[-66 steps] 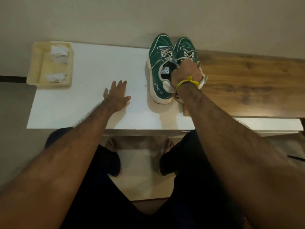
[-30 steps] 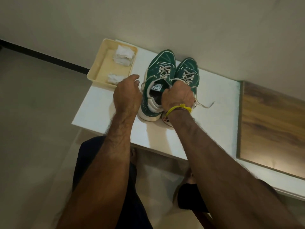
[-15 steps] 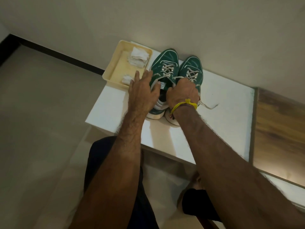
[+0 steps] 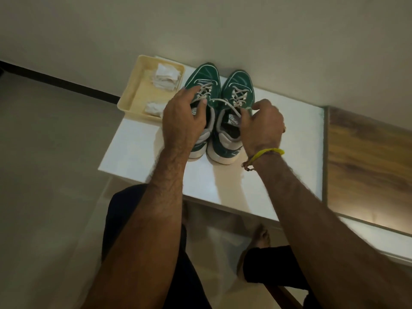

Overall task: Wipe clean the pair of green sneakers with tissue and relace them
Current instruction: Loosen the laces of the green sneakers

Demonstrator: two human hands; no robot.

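Two green sneakers with white soles and white laces stand side by side on the white table (image 4: pixel 285 157), toes toward the wall. My left hand (image 4: pixel 182 123) lies over the left sneaker (image 4: pixel 204 75), its fingers curled on the lacing and collar. My right hand (image 4: pixel 260 126) is at the opening of the right sneaker (image 4: pixel 238 82) and pinches a loose white lace (image 4: pixel 225 102). That lace arcs across from beside my left thumb. Folded white tissues (image 4: pixel 166 78) lie in a cream tray (image 4: pixel 128 104) left of the sneakers.
A second crumpled tissue (image 4: pixel 153 108) sits at the tray's near end. A wooden surface (image 4: pixel 367 150) adjoins the table on the right. The wall runs just behind the sneakers' toes. My legs and bare feet are below the table's front edge.
My right hand has let go of the right sneaker's heel and shifted right, now pinching a lace. My left hand has curled onto the left sneaker's lacing. The camera view has moved closer.
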